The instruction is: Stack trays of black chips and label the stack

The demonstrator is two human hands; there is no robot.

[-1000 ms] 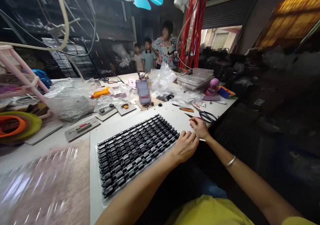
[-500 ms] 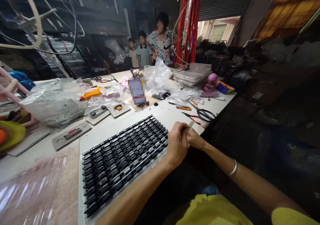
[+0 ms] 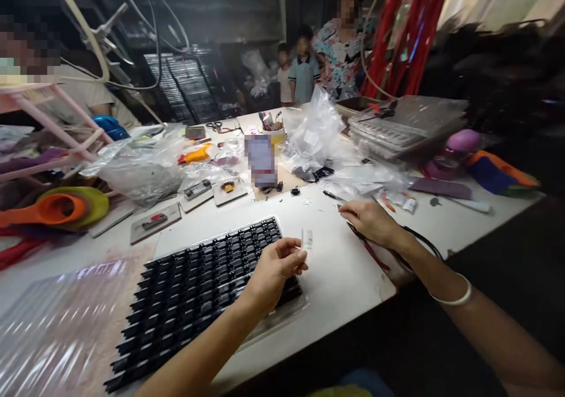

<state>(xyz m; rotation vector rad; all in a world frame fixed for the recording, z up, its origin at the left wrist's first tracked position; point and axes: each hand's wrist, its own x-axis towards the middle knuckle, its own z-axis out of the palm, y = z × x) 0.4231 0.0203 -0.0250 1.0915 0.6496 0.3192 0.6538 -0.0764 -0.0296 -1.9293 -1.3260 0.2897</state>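
Observation:
My left hand (image 3: 279, 267) pinches a small whitish, see-through strip with dark marks (image 3: 308, 240) between thumb and fingers, above the right end of a tray of black parts (image 3: 207, 273). The parts lie in rows in the clear tray. My right hand (image 3: 369, 223) is low over the table, fingers closed where an orange-handled tool lay. Its fingers hide what they grip; only a small dark tip shows. A dark thin tool (image 3: 329, 195) lies just beyond the fingertips. Red-handled pliers (image 3: 375, 255) and black-handled scissors (image 3: 426, 241) lie partly under my right hand and forearm.
Plastic bags (image 3: 315, 129), a stack of clear trays (image 3: 397, 129) and a phone (image 3: 261, 160) stand further back. Small metal jigs (image 3: 155, 223) lie at left, near an orange scoop-like thing (image 3: 62, 208). Several people stand behind the table; another person is at far left.
My hands, together before, have parted. The left now holds the strip over the tray's right end; the right has reached forward to the orange-handled tool's spot. The view has turned left.

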